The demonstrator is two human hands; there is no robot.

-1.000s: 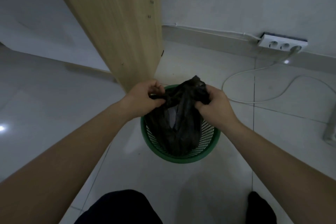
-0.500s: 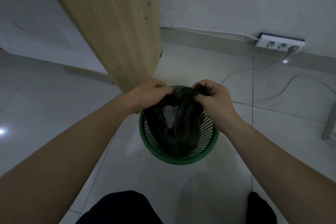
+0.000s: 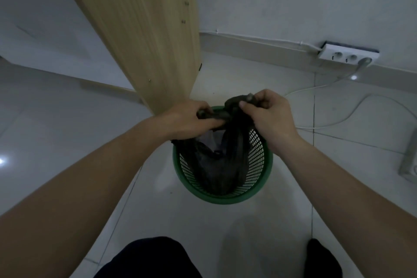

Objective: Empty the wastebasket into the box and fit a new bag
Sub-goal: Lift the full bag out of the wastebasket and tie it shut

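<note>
A green mesh wastebasket [image 3: 259, 192] stands on the white tiled floor below my hands. Inside it hangs a black bin bag [image 3: 223, 169], with something pale showing through its mouth. My left hand [image 3: 191, 119] grips a twisted strand of the bag's top edge over the basket's far left rim. My right hand [image 3: 268, 115] pinches the other gathered part of the top edge, a little higher and to the right. The two strands cross between my hands. No box is in view.
A light wooden furniture panel [image 3: 144, 36] rises just behind and left of the basket. A white power strip [image 3: 348, 55] sits against the wall at right, its white cable [image 3: 352, 119] looping across the floor. My dark-clothed knees [image 3: 149, 259] are at the bottom.
My hands have drawn the bag's top edges together and twisted them into strands that now cross; the loose flap seen sticking up earlier is gathered in. The basket has stayed put.
</note>
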